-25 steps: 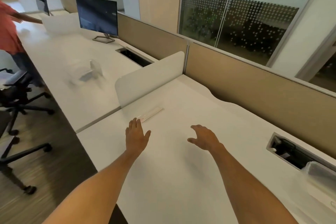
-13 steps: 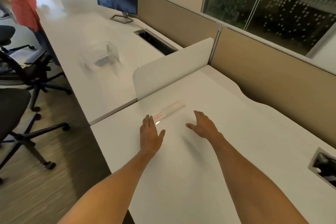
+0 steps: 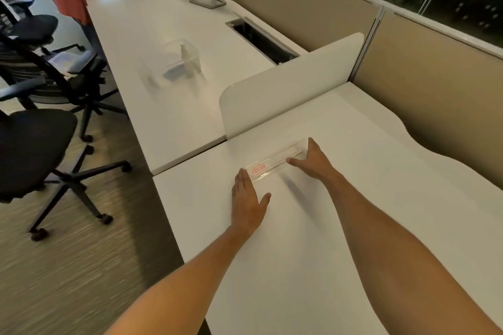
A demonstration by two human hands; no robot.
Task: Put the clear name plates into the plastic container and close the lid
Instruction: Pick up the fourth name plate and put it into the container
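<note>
The clear name plate lies flat on the white worktop, its long axis running from near-left to far-right, slanted across the person's front. The two hands stand at its two ends. The left hand lies palm down with fingers straight and together, their tips at the near-left end by the red label, touching it or just short of it; I cannot tell which. The right hand is at the far-right end, spread open, thumb along the near edge and fingers over the end, gripping nothing yet. Both are about equally near, so lifting it by its ends seems likely. A clear plastic container sits well apart on the neighbouring desk, blurred
</note>
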